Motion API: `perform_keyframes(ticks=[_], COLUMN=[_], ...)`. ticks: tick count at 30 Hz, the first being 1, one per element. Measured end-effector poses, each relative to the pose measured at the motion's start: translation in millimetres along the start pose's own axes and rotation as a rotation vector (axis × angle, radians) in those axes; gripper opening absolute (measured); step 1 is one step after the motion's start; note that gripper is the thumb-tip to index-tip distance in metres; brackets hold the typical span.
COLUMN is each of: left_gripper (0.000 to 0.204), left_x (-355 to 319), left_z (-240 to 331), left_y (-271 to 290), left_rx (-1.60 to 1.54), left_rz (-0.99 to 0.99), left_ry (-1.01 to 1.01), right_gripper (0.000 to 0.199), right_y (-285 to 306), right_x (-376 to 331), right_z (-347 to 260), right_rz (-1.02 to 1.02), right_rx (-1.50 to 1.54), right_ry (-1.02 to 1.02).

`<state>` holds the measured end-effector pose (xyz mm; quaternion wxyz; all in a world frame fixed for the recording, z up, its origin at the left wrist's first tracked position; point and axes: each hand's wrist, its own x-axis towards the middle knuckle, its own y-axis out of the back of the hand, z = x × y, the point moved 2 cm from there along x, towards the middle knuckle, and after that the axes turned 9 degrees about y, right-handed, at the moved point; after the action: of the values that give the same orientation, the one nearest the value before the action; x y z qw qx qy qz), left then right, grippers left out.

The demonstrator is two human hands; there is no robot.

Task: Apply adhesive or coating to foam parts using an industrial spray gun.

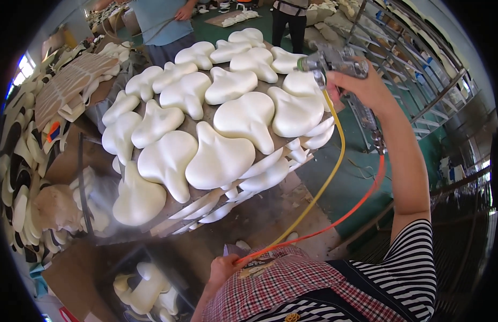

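Note:
My right hand [364, 88] is raised on the right, its fingers wrapped round the handle of a spray gun [335, 63] whose nozzle points left over the far right of the table. From the gun hang an orange hose [361, 199] and a yellow hose [337, 155], both running down toward my waist. There my left hand [222, 268] grips the orange hose; whether it also holds the yellow one, I cannot tell. Ahead, smooth cream-white, saddle-shaped foam pieces [222, 163] lie close together in rows on a board, with more pieces [267, 177] on a level beneath.
Two people, one in a blue shirt [160, 24], stand behind the board. A metal rack [399, 75] rises at the right. Piles of foam parts [23, 198] fill the left side. Below left, a dark-sided box [117, 257] holds foam pieces [147, 287]. Pale haze hangs near the board's near-left corner.

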<state>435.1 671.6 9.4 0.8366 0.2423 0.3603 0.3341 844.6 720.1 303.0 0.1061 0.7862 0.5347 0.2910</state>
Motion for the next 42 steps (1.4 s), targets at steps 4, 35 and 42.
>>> perform_keyframes(ticks=[4,35,42], left_gripper=[0.043,0.045,0.046], left_x=[12.8,-4.0,-23.2], left_z=[-12.2,53.7,67.1], left_y=[15.5,-41.1,-65.0], left_rx=[0.030,0.008,0.042], left_rz=[-0.030,-0.009,-0.043], left_ry=[-0.048,-0.053,-0.014], right_gripper=[0.018,0.043,0.043], right_y=[-12.8,52.8,72.0], right_x=[14.8,-117.0,-119.3], right_z=[-11.9,-13.0,6.7], right_rz=[0.021,-0.275,-0.170], right_rx=[-0.035,0.083,0.009], right_ry=[-0.018,-0.171,-0.098])
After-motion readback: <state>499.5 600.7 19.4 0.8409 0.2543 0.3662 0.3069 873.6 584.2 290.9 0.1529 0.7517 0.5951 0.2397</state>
